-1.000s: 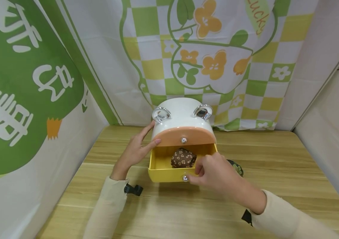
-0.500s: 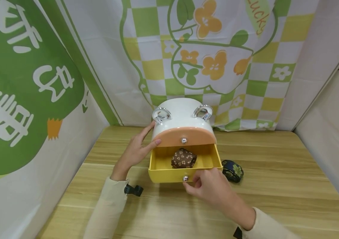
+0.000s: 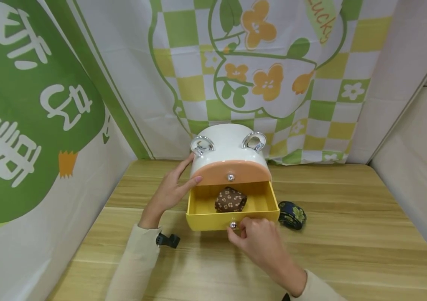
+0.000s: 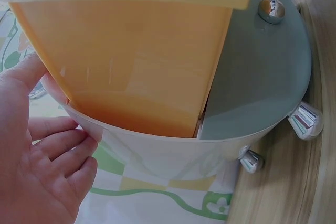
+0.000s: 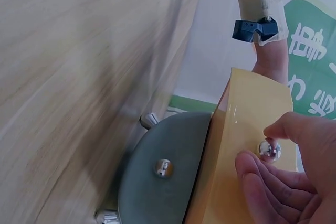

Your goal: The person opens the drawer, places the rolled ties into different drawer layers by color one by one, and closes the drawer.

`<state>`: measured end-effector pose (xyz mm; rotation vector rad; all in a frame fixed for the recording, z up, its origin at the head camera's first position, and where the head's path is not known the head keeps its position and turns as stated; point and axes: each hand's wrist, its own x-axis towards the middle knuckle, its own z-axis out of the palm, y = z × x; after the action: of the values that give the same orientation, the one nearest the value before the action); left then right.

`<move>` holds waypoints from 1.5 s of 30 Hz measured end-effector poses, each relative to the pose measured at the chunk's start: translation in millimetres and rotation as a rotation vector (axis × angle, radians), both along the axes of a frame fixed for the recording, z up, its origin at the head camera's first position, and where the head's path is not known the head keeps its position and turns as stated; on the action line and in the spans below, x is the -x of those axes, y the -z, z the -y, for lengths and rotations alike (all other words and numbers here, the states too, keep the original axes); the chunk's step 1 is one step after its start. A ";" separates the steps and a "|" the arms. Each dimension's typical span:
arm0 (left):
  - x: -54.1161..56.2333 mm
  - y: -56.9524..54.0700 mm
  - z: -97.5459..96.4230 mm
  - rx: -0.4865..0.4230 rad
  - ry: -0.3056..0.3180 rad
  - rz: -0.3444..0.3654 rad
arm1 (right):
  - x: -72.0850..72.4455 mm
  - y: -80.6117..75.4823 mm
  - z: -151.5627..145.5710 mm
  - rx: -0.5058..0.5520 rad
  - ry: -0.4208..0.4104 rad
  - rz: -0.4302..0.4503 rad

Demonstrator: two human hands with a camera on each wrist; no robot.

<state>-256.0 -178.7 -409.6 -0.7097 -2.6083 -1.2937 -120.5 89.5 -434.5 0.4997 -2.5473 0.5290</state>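
Observation:
A small drawer box with a white rounded shell [image 3: 228,142] stands on the table, two shiny rings on top. Its yellow drawer [image 3: 206,222] is pulled out under the orange drawer front [image 3: 213,173]. Inside lies a brown floral fabric roll [image 3: 230,200]. My left hand [image 3: 170,188] rests against the box's left side, thumb by the front edge; the left wrist view shows its fingers [image 4: 71,150] along the white shell. My right hand [image 3: 262,240] pinches the round metal knob [image 5: 269,150] of the yellow drawer between thumb and fingers.
A dark rolled fabric band [image 3: 292,215] with green flowers lies on the wooden table [image 3: 349,234], right of the drawer. A grey-green drawer front [image 5: 157,192] shows below the yellow one. A printed cloth backdrop [image 3: 183,96] hangs close behind the box.
My right hand has moved back from the drawer's right front corner, down and left to its knob, uncovering the dark roll. The drawer and my left hand have stayed in place.

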 end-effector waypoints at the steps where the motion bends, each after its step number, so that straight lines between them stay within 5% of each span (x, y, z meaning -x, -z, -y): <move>1: -0.1 0.1 0.1 -0.001 -0.001 0.002 | 0.2 0.8 0.9 -0.002 0.002 -0.013; 18: -0.7 1.5 -0.1 -0.002 -0.011 0.016 | 3.1 10.4 8.9 -0.058 0.051 -0.241; 45: -2.0 1.7 -0.2 -0.010 -0.012 0.007 | 17.5 9.0 15.1 -0.057 0.069 -0.268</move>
<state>-254.0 -178.5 -411.3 -0.6882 -2.6059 -1.3075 -138.0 74.3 -443.5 0.4669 -2.3181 0.3405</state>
